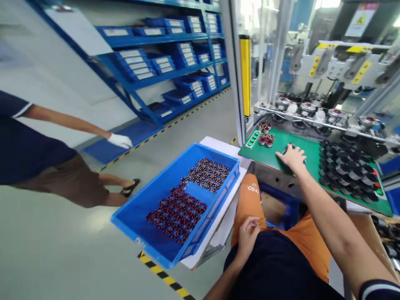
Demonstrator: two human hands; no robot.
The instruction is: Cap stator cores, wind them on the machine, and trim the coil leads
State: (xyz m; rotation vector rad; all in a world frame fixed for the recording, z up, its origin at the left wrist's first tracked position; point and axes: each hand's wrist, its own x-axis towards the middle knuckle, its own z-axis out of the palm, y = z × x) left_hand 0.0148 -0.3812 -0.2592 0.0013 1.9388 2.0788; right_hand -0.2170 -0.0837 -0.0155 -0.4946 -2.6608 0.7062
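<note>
Co-worker [34, 146] in a navy top and white cloth glove [120, 141] is standing at far left. Rectangular blue plastic tub [165, 187] is holding small round red and copper-coloured parts [178, 214]. The wearer's left hand [248, 233] is resting on an orange-clad thigh, loosely curled, nothing visible in it. Farther right, the right hand [293, 157] is spreading over a partly hidden dark piece [285, 148] on a flat green work surface [309, 152]; whether it is gripping cannot be told. Handling that piece seems the step in hand, probably calling for a secure hold next. Black-and-silver cylinders [348, 168] are standing at right.
</note>
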